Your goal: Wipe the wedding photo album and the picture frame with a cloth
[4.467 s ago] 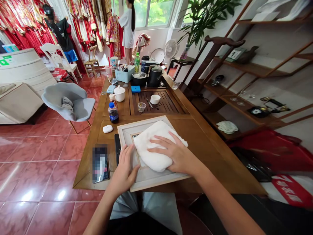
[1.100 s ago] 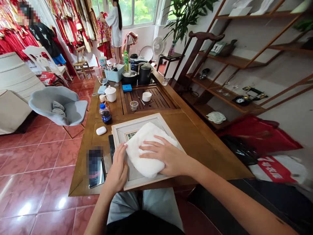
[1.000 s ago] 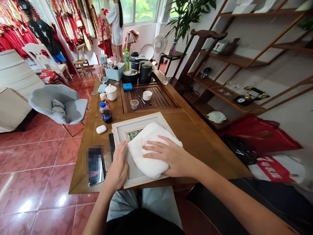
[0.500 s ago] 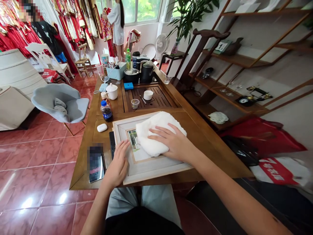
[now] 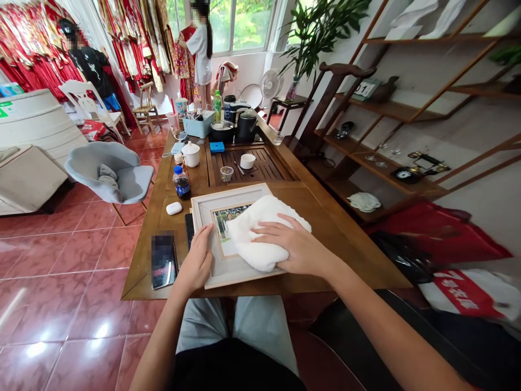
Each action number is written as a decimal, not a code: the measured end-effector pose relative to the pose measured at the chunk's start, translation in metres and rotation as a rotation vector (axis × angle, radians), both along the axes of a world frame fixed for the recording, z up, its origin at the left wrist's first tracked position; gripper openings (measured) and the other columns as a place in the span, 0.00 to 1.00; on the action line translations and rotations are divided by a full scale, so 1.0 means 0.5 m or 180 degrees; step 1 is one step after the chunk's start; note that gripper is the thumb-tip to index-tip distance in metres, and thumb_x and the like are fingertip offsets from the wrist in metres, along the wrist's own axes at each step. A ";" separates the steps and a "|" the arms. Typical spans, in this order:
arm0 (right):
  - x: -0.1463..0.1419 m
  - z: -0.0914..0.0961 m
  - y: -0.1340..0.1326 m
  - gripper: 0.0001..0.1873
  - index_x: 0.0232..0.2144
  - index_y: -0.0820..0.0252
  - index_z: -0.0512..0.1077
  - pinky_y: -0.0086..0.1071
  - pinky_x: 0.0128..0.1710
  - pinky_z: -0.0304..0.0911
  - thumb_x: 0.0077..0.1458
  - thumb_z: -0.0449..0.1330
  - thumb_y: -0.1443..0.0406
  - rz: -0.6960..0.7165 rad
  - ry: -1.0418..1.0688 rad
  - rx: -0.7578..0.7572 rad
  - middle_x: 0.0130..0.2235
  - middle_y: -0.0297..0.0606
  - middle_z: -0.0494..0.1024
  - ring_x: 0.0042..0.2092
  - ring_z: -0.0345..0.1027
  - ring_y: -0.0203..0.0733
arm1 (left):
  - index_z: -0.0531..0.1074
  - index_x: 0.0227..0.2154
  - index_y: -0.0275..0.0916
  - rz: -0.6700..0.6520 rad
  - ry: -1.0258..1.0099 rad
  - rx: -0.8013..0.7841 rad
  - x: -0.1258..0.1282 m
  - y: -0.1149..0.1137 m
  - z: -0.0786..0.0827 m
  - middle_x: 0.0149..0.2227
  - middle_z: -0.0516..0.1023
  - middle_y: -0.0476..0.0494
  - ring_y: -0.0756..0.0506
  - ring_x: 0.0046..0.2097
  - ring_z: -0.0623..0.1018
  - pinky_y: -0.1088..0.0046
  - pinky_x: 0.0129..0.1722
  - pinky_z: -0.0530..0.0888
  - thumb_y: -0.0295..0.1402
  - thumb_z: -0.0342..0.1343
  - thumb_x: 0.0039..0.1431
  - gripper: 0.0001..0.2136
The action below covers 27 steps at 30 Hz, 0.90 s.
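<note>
A pale wooden picture frame (image 5: 211,202) lies flat on the near end of the long wooden table (image 5: 345,244). My right hand (image 5: 297,247) lies flat, fingers spread, on a folded white towel (image 5: 260,228) that covers the right part of the frame. A strip of the photo (image 5: 226,220) shows left of the towel. My left hand (image 5: 197,263) rests on the frame's left edge, fingers stretched out along it.
A phone (image 5: 163,260) and a white earbud case (image 5: 173,208) lie left of the frame, with a dark drink bottle (image 5: 181,182) behind. A slatted tea tray (image 5: 254,163) with cups and kettles fills mid-table. A grey chair (image 5: 112,174) stands left, shelves right. Two people stand by hanging red garments.
My right hand has slid the towel over the frame, away and then back toward me on the right side, so the photo's left strip now shows. My left hand stays on the frame's left edge.
</note>
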State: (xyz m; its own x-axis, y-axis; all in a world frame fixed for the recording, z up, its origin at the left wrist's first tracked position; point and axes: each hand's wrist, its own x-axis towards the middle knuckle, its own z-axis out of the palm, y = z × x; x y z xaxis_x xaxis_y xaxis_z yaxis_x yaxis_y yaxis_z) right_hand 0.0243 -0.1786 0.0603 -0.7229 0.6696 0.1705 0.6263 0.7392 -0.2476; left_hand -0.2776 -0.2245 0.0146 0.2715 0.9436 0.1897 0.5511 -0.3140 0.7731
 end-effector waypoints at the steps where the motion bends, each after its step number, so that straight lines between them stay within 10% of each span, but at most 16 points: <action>1: 0.004 -0.002 -0.005 0.28 0.52 0.47 0.76 0.58 0.67 0.43 0.46 0.59 0.66 -0.0019 -0.0006 -0.0004 0.62 0.36 0.75 0.65 0.64 0.55 | 0.50 0.71 0.39 0.0002 0.0003 0.0002 0.000 0.001 -0.001 0.73 0.52 0.37 0.41 0.76 0.47 0.50 0.75 0.49 0.23 0.40 0.65 0.31; 12: -0.034 -0.011 0.069 0.30 0.60 0.51 0.71 0.64 0.68 0.39 0.54 0.58 0.62 -0.0616 -0.0235 0.0237 0.67 0.42 0.68 0.68 0.58 0.58 | 0.50 0.72 0.40 -0.0465 0.0247 0.0420 -0.022 0.027 -0.017 0.73 0.54 0.37 0.39 0.76 0.47 0.47 0.74 0.47 0.22 0.41 0.62 0.34; 18: -0.092 -0.024 0.033 0.35 0.64 0.47 0.68 0.60 0.69 0.41 0.53 0.60 0.62 -0.0183 -0.0212 0.0294 0.68 0.41 0.66 0.69 0.56 0.54 | 0.48 0.72 0.39 -0.0346 0.0297 0.0452 -0.023 0.029 -0.027 0.73 0.54 0.34 0.38 0.75 0.48 0.45 0.74 0.50 0.22 0.42 0.61 0.35; 27: -0.040 -0.014 0.045 0.28 0.60 0.51 0.72 0.69 0.66 0.40 0.56 0.58 0.64 -0.0431 -0.0164 0.0365 0.66 0.45 0.70 0.67 0.60 0.59 | 0.50 0.72 0.37 -0.0311 0.0259 0.0413 -0.019 0.029 -0.025 0.73 0.55 0.34 0.38 0.76 0.48 0.46 0.74 0.48 0.23 0.43 0.62 0.34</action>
State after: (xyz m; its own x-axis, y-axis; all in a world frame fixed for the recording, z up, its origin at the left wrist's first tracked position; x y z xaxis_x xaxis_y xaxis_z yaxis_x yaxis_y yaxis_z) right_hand 0.0043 -0.1563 0.0533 -0.6372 0.7397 0.2164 0.7317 0.6688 -0.1317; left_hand -0.2873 -0.2098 0.0024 0.3801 0.8810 0.2817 0.5721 -0.4633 0.6768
